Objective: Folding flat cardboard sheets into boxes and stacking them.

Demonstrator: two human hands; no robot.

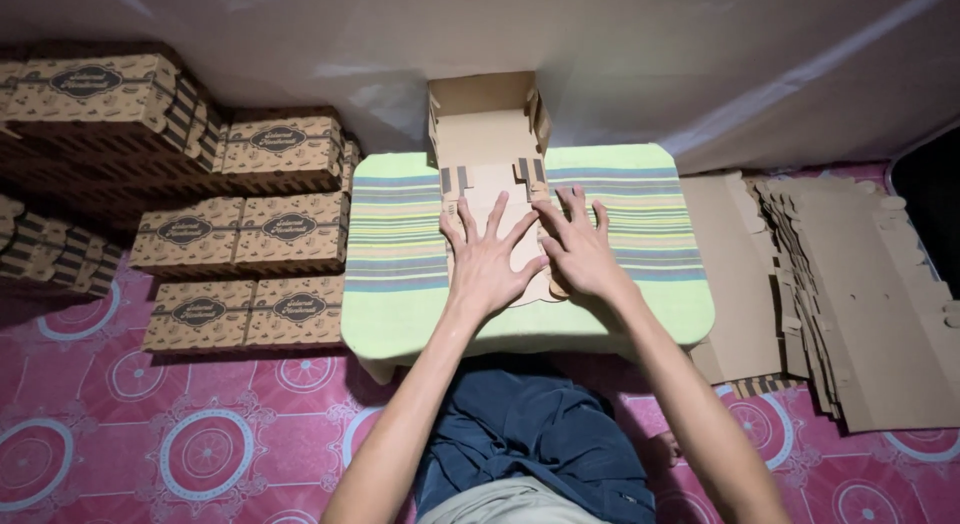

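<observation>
Both hands are lying flat and spread, gripping nothing: the left hand [487, 256] and the right hand [578, 246] are pressing palms down, side by side and touching at the thumbs, on the near panel of a brown cardboard box blank [490, 149]. That blank is lying across a low table covered in a green striped cloth [400, 244], its far end already folded up into walls just past the table's edge. Judging by this, the work is sitting at the creasing step, with the near flap being flattened; the next move is calling for fingers curling under that panel to lift and tuck it. To the right, a pile of flat unfolded blanks [860, 294] is waiting on the pink patterned floor mat [200, 444]. To the left, finished printed boxes [245, 269] are standing stacked in at least 3 rows against the white sheet [650, 54] behind.
</observation>
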